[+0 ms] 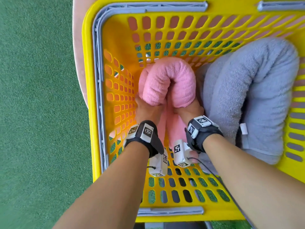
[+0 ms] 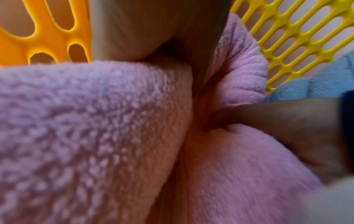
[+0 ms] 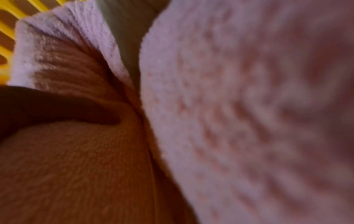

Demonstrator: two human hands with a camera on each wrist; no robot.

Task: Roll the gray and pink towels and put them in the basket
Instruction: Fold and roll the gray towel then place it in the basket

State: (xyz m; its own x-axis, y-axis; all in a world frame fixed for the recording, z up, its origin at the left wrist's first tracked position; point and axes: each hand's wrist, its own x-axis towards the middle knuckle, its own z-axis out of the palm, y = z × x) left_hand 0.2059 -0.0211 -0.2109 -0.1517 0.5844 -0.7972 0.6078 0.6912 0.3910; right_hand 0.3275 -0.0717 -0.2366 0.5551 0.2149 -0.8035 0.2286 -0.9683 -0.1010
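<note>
Pink towel [image 1: 166, 80] around curled fingers [image 2: 239, 119]

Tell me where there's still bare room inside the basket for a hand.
Bare basket floor shows along the near wall, below both wrists. A narrow strip lies between the pink towel and the left wall. The right side is crowded by the gray towel, touching the pink one.

Head cam looks straight down into the yellow basket [image 1: 92, 80], both forearms entering from frame bottom. L and R wrist cams sit v. close, nearly pressed to the pink towel [image 2: 76, 128], blurred. All three share towel + basket wall; L wrist also catches gray towel [image 2: 325, 81] at right edge.
</note>
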